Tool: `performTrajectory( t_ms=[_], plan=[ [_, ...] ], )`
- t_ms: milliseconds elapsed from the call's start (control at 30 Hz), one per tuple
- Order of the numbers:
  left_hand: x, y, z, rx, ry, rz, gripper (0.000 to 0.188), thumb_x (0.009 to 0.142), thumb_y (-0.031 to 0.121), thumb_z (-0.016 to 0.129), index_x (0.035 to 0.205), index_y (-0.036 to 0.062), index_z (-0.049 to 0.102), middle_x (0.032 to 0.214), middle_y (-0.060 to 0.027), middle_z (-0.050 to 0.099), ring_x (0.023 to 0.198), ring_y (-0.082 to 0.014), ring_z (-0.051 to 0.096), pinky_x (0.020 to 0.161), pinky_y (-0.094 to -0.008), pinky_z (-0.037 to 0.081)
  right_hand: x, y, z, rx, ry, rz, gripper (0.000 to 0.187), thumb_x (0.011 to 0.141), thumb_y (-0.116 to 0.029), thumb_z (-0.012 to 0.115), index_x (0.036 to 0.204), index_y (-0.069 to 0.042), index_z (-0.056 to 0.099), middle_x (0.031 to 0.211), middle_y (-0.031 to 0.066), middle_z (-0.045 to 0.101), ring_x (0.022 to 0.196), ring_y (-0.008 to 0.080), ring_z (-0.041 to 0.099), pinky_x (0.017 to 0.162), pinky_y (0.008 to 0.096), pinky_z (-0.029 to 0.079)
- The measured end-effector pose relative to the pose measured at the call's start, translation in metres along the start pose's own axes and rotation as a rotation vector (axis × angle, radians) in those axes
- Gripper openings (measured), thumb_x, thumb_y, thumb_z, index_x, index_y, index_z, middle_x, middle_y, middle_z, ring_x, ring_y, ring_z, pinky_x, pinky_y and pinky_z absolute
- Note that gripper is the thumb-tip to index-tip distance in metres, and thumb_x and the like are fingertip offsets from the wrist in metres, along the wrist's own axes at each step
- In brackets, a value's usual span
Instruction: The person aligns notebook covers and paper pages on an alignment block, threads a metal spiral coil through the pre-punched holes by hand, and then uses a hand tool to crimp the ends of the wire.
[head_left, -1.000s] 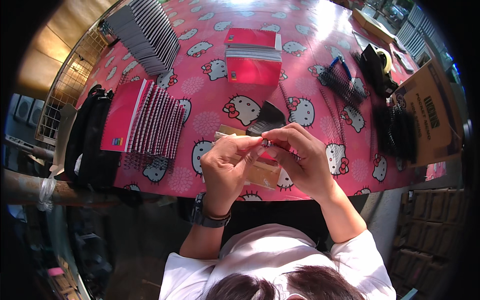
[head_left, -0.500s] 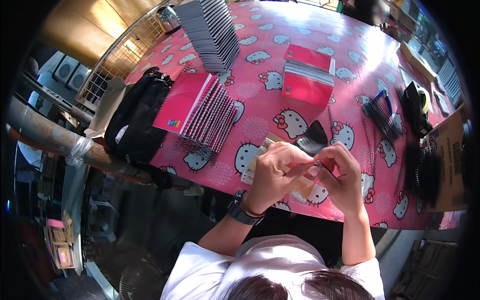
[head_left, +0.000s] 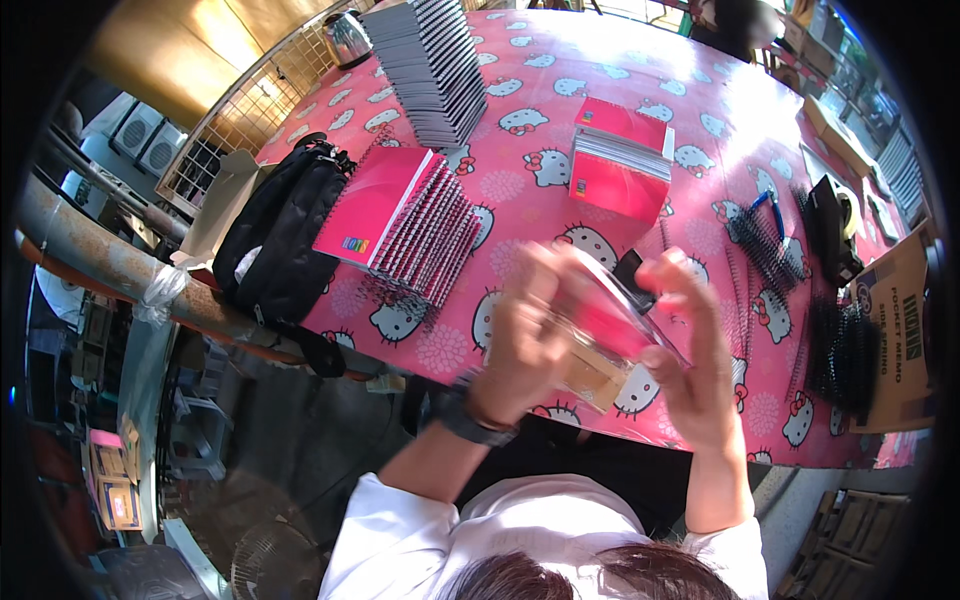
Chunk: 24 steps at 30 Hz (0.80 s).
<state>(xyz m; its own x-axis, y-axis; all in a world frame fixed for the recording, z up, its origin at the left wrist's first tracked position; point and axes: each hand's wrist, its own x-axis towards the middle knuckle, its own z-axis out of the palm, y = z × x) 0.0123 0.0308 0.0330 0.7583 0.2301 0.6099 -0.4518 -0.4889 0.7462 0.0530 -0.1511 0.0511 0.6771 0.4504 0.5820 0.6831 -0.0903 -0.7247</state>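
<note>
Over the near edge of the table, a pink-covered notebook (head_left: 612, 322) is tilted and smeared by motion. My left hand (head_left: 525, 345) grips its left side, fingers behind and partly hidden. At the notebook's other end is my right hand (head_left: 700, 370), its thumb close to the edge and its fingers spread apart; whether it touches is unclear. Beneath lies a tan cardboard piece (head_left: 597, 376). Just behind the notebook sits a black item (head_left: 628, 268), partly hidden. Farther off are a small stack of pink notebooks (head_left: 620, 180) and, to the left, a fanned pile of spiral-bound pink notebooks (head_left: 375, 205).
A tall stack of spiral notebooks (head_left: 432, 75) and a metal kettle (head_left: 347, 42) stand far left, beyond a black bag (head_left: 275, 245). To the right lie loose black spiral wires (head_left: 765, 248), blue-handled pliers (head_left: 772, 200), a tape dispenser (head_left: 832, 235) and a cardboard box (head_left: 898, 340).
My hands were pinched together at a small spot; now they have moved apart and the notebook has swung to show its pink cover. The view has shifted slightly.
</note>
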Motion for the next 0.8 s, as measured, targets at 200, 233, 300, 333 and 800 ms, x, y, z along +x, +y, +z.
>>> performTrajectory(
  t_ms=[200, 233, 300, 333, 800],
  plan=[
    [0.14, 0.01, -0.14, 0.348, -0.054, -0.067, 0.031, 0.1, 0.022, 0.042, 0.09, 0.0008, 0.063, 0.088, -0.006, 0.06, 0.084, -0.0165, 0.056, 0.079, -0.0278, 0.044, -0.01, 0.028, -0.051, -0.057, 0.111, 0.151, 0.05, 0.087, -0.033, 0.066, 0.126, -0.003, 0.055, 0.128, 0.0103, 0.057, 0.12, 0.0228, 0.051, 0.098, 0.0364, 0.038],
    [0.154, 0.0, -0.15, 0.422, -0.194, -0.023, 0.031, 0.1, 0.024, 0.043, 0.093, 0.0012, 0.064, 0.09, -0.0068, 0.061, 0.087, -0.0182, 0.057, 0.082, -0.0287, 0.043, -0.012, 0.032, -0.045, -0.02, 0.061, 0.176, 0.045, 0.087, -0.03, 0.067, 0.122, -0.003, 0.059, 0.125, 0.0106, 0.059, 0.119, 0.0231, 0.052, 0.098, 0.036, 0.039],
    [0.171, -0.039, -0.153, 0.534, -0.49, 0.075, 0.033, 0.1, 0.027, 0.045, 0.098, 0.002, 0.065, 0.094, -0.0086, 0.064, 0.093, -0.0217, 0.059, 0.088, -0.0305, 0.043, -0.014, 0.035, -0.03, -0.061, 0.03, 0.151, 0.038, 0.086, -0.024, 0.068, 0.117, -0.003, 0.062, 0.121, 0.0114, 0.061, 0.115, 0.0246, 0.054, 0.096, 0.0363, 0.041],
    [0.166, -0.055, -0.148, 0.545, -0.556, 0.071, 0.032, 0.1, 0.028, 0.045, 0.103, 0.0023, 0.065, 0.098, -0.0091, 0.065, 0.098, -0.0227, 0.059, 0.092, -0.0315, 0.042, -0.015, 0.034, -0.027, -0.087, 0.023, 0.138, 0.035, 0.085, -0.021, 0.068, 0.114, -0.002, 0.063, 0.119, 0.0118, 0.062, 0.113, 0.0253, 0.056, 0.096, 0.0364, 0.042],
    [0.096, -0.015, -0.01, 0.371, -0.243, 0.644, 0.021, 0.081, 0.006, 0.067, 0.102, 0.009, 0.068, 0.091, -0.0051, 0.067, 0.088, -0.0236, 0.061, 0.082, -0.0353, 0.048, -0.03, 0.128, -0.03, -0.828, -0.176, 0.365, 0.035, 0.08, -0.023, 0.071, 0.11, -0.009, 0.061, 0.119, 0.0048, 0.058, 0.113, 0.029, 0.05, 0.088, 0.0431, 0.042]
  ],
)
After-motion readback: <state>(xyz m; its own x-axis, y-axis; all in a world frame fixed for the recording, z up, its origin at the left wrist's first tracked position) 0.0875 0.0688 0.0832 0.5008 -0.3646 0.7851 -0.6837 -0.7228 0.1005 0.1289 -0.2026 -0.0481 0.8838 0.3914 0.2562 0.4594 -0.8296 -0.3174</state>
